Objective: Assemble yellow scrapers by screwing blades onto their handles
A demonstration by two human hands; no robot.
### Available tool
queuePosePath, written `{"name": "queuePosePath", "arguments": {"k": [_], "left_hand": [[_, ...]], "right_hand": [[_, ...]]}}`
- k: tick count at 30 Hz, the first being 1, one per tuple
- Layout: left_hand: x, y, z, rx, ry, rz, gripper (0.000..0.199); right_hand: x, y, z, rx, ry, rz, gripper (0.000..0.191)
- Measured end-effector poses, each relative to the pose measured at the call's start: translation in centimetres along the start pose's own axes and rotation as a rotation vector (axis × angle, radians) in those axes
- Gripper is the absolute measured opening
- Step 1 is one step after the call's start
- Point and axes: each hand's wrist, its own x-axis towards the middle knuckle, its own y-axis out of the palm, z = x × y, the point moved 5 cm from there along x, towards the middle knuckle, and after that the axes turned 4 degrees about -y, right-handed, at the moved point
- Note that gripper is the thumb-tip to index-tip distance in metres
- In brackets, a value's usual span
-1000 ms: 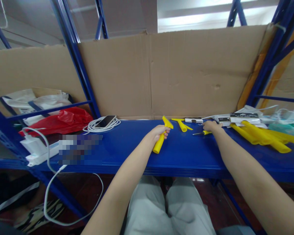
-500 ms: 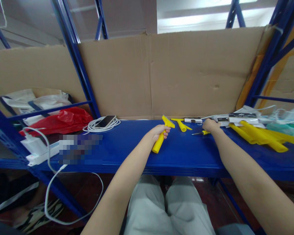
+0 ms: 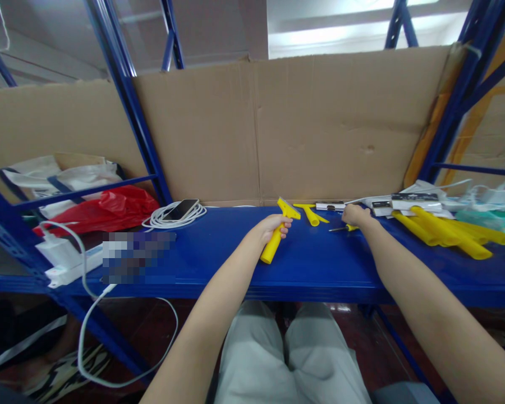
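My left hand [image 3: 275, 227] is wrapped round the handle of a yellow scraper-like tool [image 3: 270, 250], its wide head pointing up and away. Just right of it, a second yellow T-shaped piece [image 3: 312, 216] lies on the blue shelf [image 3: 219, 247]. My right hand [image 3: 356, 215] is at the back right, over the yellow handle of a screwdriver [image 3: 339, 229] whose thin shaft points left. The fingers of that hand are mostly hidden, so its grip cannot be made out. Beyond it lies a small white and black box [image 3: 329, 206].
Several yellow handles [image 3: 450, 230] are piled at the right, by white and black boxes [image 3: 416, 202]. To the left are a phone [image 3: 182, 210] on a coiled white cable, a red plastic bag [image 3: 109, 207] and a power strip [image 3: 73, 269]. Cardboard [image 3: 320, 129] stands behind.
My right hand has shifted slightly left, closer to the small white and black box and over the screwdriver handle. My left hand still holds the yellow tool in the same place.
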Motion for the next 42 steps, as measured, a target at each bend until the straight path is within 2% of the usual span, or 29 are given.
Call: {"name": "queuePosePath", "arguments": {"k": [6, 11, 15, 22, 30, 42], "left_hand": [[0.1, 0.0, 0.0, -0.002, 0.001, 0.014, 0.018], [0.1, 0.0, 0.0, -0.024, -0.002, 0.022, 0.019], [0.1, 0.1, 0.0, -0.028, 0.005, 0.027, 0.019], [0.1, 0.1, 0.0, -0.022, 0.016, 0.025, 0.018], [-0.2, 0.1, -0.1, -0.016, 0.011, 0.012, 0.019], [-0.2, 0.1, 0.0, -0.010, 0.009, -0.007, 0.018]], "right_hand": [[-0.3, -0.2, 0.5, 0.041, -0.012, 0.012, 0.025], [-1.2, -1.1, 2.5, 0.136, -0.107, -0.032, 0.027], [-1.7, -1.3, 3.6, 0.101, -0.152, -0.072, 0.026], [-2.3, -1.5, 4.0, 0.056, -0.206, -0.027, 0.022], [-3.4, -1.8, 5.1, -0.037, -0.178, 0.000, 0.025], [-3.0, -1.1, 5.7, -0.085, -0.157, -0.014, 0.028]]}}
